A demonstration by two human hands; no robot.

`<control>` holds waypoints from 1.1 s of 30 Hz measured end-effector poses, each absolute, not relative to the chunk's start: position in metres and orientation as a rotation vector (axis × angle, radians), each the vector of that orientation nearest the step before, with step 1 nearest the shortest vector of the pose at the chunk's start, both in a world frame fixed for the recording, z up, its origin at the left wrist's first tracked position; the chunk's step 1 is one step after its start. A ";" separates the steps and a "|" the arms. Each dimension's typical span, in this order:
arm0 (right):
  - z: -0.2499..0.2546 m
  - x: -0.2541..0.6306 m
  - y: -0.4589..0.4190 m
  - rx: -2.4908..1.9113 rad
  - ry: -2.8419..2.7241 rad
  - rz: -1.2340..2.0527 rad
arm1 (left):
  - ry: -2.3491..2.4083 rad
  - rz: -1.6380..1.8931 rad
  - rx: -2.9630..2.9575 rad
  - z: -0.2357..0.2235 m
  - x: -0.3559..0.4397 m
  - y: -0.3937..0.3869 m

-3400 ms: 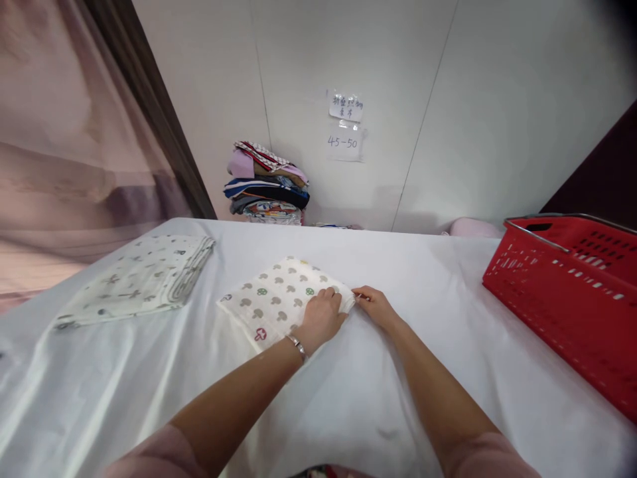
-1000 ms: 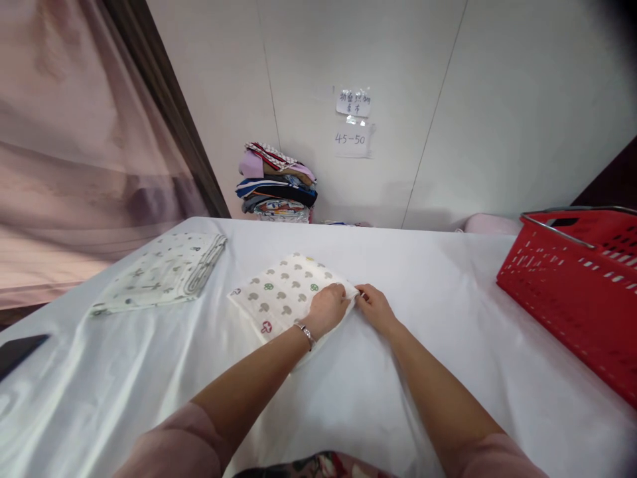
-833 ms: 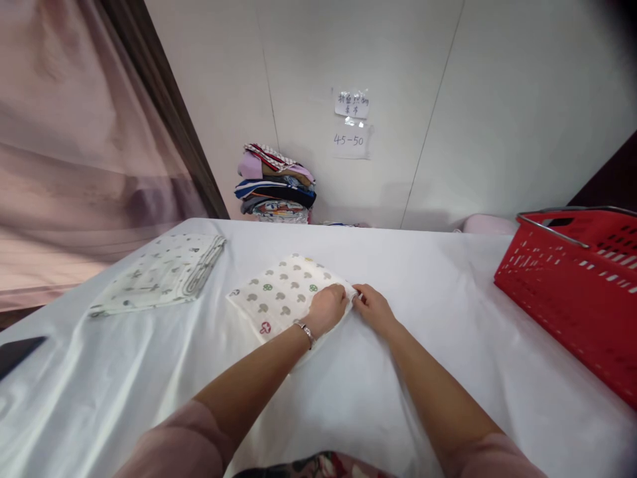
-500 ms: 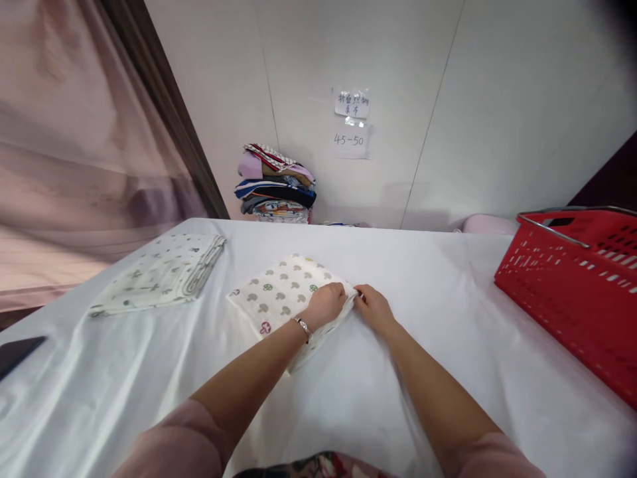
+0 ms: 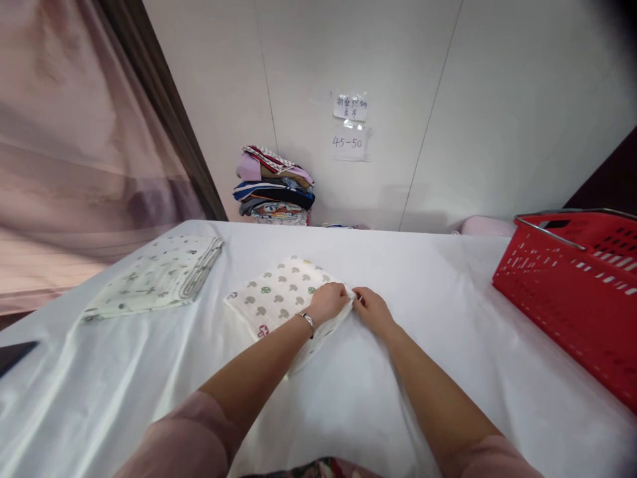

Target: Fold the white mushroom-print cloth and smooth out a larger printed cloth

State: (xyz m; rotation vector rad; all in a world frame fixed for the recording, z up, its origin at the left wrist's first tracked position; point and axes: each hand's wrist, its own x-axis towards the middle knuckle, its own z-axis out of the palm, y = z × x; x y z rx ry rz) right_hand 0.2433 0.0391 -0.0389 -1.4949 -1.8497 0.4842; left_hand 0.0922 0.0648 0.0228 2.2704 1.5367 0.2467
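Observation:
A white cloth (image 5: 279, 285) printed with grey, green and red mushroom shapes lies folded on the table in front of me, turned cornerwise. My left hand (image 5: 328, 302), with a silver bracelet at the wrist, is closed on the cloth's right side. Just beside it my right hand (image 5: 371, 309) pinches the cloth's right corner between thumb and fingers. The layers under my left forearm are partly hidden. To the left rests another folded cloth (image 5: 159, 272), white with small dark and green prints; neither hand touches it.
A red plastic basket (image 5: 562, 292) with a metal handle stands on the right of the white-covered table (image 5: 438, 398). A stack of folded fabrics (image 5: 276, 186) is behind the far edge. At the left edge lies a dark flat object (image 5: 14, 356). Paper signs (image 5: 350, 126) hang on the wall.
The view has shifted slightly. Both hands keep their hold at the right corner, with the cloth's lower right side a little more spread open.

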 end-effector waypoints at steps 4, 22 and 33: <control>-0.039 0.243 0.038 -1.493 -1.843 0.489 | 1.456 0.257 2.276 0.024 0.085 0.071; -0.039 0.240 0.039 -1.527 -1.847 0.473 | 1.472 0.262 2.464 0.019 0.085 0.042; -0.036 0.240 0.036 -1.509 -1.825 0.470 | 1.599 0.163 2.577 0.017 0.059 0.005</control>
